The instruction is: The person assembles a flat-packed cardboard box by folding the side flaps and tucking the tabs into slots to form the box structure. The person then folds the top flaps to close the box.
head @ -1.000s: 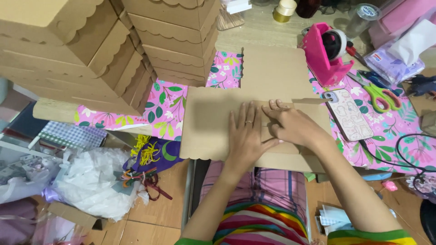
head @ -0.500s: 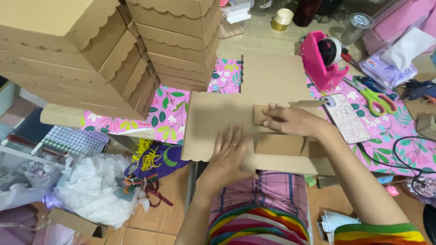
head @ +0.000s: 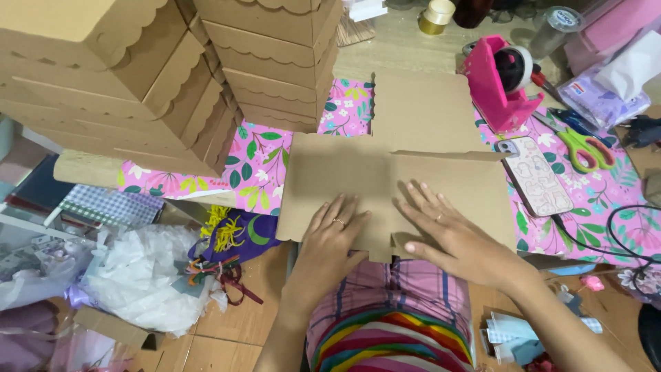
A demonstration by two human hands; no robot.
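Observation:
A flat brown cardboard box blank lies on a low table covered with a pink floral cloth. My left hand rests flat on the blank's near left panel, fingers spread. My right hand presses flat on the near right panel, which is folded over along a crease. Neither hand grips anything. My lap, in pink plaid and striped cloth, is just below the blank.
Tall stacks of finished brown scalloped boxes fill the left and back. A pink tape dispenser, a phone, green scissors and a black cable lie at right. White plastic bags and ribbons sit on the floor at left.
The right panel of the blank has been folded flatter. My left hand moved back up onto the blank, and my right hand slid down toward the near edge.

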